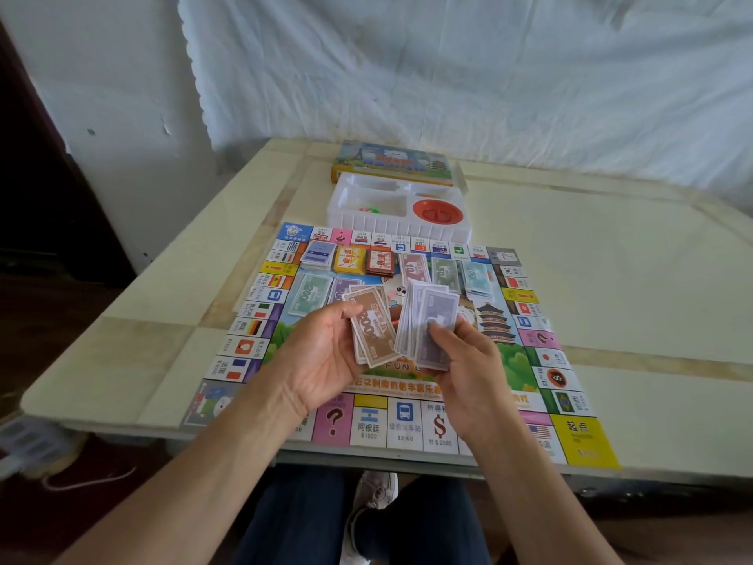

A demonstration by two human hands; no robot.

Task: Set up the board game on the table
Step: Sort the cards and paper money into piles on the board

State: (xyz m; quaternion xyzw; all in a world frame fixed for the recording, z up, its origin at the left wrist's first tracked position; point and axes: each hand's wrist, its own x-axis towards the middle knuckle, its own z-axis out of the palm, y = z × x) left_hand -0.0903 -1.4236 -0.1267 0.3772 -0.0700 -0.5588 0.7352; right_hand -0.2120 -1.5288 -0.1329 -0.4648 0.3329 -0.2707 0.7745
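The colourful game board (368,426) lies flat on the table (611,279), near its front edge. Above the board's middle my left hand (322,352) holds brown play-money notes (373,332). My right hand (464,360) grips a fanned stack of purple notes (432,328) right beside them. On the board's far half lie sorted piles: blue cards (318,254), yellow cards (349,259), red cards (379,262), pink notes (415,269), green notes (445,273), teal notes (476,279), a green pile (310,294) and a purple pile (342,288).
Behind the board stands a white plastic insert tray (366,222) with a red dish (438,212) and small coloured pieces (368,208). The game's box (393,161) lies beyond it. A white sheet hangs at the back. My legs and a shoe show under the table.
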